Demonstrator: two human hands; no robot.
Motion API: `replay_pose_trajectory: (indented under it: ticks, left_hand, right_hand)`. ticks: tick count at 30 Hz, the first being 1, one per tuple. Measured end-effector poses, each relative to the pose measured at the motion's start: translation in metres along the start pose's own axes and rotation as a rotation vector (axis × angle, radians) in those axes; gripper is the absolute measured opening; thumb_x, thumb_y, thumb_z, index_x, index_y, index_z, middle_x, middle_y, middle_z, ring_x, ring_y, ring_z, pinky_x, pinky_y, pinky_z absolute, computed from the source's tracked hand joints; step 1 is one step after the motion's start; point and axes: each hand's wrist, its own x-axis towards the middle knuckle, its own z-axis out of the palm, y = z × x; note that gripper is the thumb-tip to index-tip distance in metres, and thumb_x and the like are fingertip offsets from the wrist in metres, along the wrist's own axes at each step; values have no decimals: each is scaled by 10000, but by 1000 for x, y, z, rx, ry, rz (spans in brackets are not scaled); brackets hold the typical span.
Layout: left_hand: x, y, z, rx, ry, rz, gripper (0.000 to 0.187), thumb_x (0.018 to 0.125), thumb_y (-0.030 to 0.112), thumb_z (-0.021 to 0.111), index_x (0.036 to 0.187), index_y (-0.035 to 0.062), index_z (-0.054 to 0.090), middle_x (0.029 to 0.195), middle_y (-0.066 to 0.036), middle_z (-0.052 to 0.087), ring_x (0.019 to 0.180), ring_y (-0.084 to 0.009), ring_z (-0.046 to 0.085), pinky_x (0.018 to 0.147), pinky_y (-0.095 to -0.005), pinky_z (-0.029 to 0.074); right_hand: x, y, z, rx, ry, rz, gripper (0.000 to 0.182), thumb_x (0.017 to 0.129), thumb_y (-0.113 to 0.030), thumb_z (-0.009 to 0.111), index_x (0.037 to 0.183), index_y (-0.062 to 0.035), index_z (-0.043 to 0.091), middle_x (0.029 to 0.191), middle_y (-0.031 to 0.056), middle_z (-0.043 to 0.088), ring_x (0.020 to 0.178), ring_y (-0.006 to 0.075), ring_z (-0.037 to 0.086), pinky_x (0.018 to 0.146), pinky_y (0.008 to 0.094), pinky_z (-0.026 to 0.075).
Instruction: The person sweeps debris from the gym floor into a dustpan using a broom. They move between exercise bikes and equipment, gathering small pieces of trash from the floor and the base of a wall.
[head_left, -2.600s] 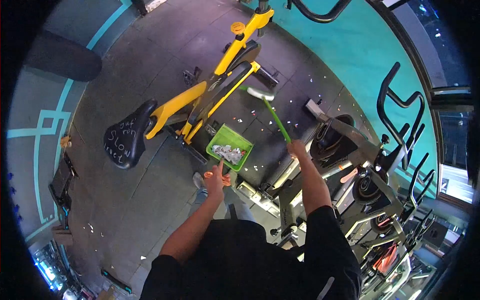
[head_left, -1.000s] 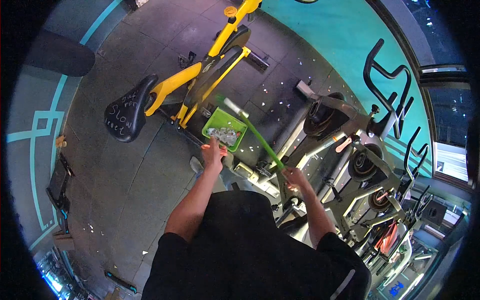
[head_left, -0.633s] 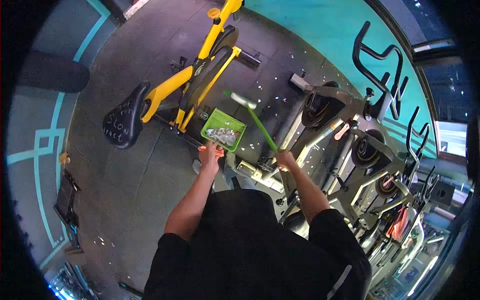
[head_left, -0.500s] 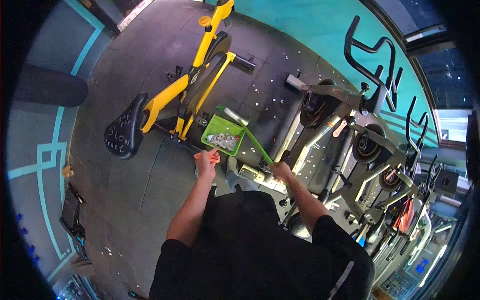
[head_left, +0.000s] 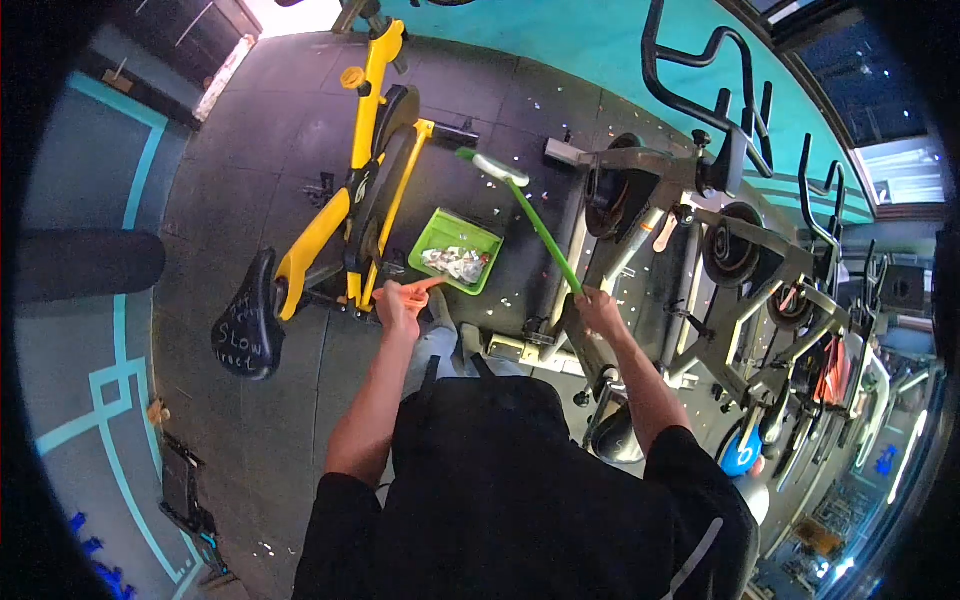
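My left hand (head_left: pixel 400 303) is closed around an orange handle (head_left: pixel 425 286) that reaches to the near rim of a green dustpan (head_left: pixel 433 228). Crumpled pale scraps (head_left: pixel 458 264) lie in the pan, which rests on the dark floor. My right hand (head_left: pixel 599 311) grips the green stick of a broom (head_left: pixel 548 238). The broom's head (head_left: pixel 498 169), green with white, is beyond the pan and apart from it, close to the floor among small white bits.
A yellow exercise bike (head_left: pixel 322 222) with a black saddle (head_left: pixel 249 325) stands to the left. Grey exercise bikes (head_left: pixel 655 172) line the right side, along a teal wall (head_left: pixel 560 60). White bits are scattered on the floor (head_left: pixel 500 100) around them.
The broom head has moved forward, away from the dustpan's edge. My left hand stays on the orange handle. The whole view has shifted slightly.
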Motion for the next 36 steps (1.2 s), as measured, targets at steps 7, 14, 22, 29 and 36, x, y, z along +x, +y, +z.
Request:
replay_pose_trajectory:
  ticks: [7, 14, 22, 29, 36]
  left_hand:
    - [47, 47, 85, 118, -31, -41, 221, 788, 157, 471, 918, 24, 352, 723, -183, 544, 558, -246, 542, 481, -345, 479]
    - [122, 70, 144, 324, -122, -74, 212, 783, 161, 443, 897, 52, 302, 683, -181, 537, 505, -226, 522, 440, -314, 462]
    - [166, 54, 200, 441, 96, -26, 277, 826, 221, 438, 715, -32, 413, 620, -132, 514, 485, -257, 566, 435, -330, 485]
    - [174, 45, 228, 532, 85, -35, 233, 849, 212, 452, 860, -11, 384, 725, -153, 520, 512, -223, 554, 470, -312, 500]
    - [182, 36, 231, 602, 63, -31, 238, 833, 213, 427, 795, -21, 407, 620, -162, 535, 481, -218, 538, 442, -305, 482]
  right_hand:
    - [75, -32, -12, -178, 172, -79, 337, 835, -269, 492, 1053, -29, 585, 752, 213, 619, 703, 311, 633, 627, 406, 504]
    - [171, -46, -10, -301, 199, -44, 263, 815, -278, 472, 930, -78, 599, 916, 216, 606, 834, 410, 583, 728, 465, 479]
    - [279, -8, 12, -410, 190, -74, 250, 826, -278, 484, 860, -77, 630, 864, 207, 625, 784, 335, 630, 691, 448, 511]
    - [176, 1, -19, -232, -32, -197, 279, 846, -277, 430, 899, -51, 586, 790, 203, 621, 756, 365, 614, 669, 453, 494]
    - [217, 42, -40, -243, 23, -137, 338, 829, -321, 477, 956, -34, 604, 909, 245, 604, 883, 394, 587, 776, 457, 472]
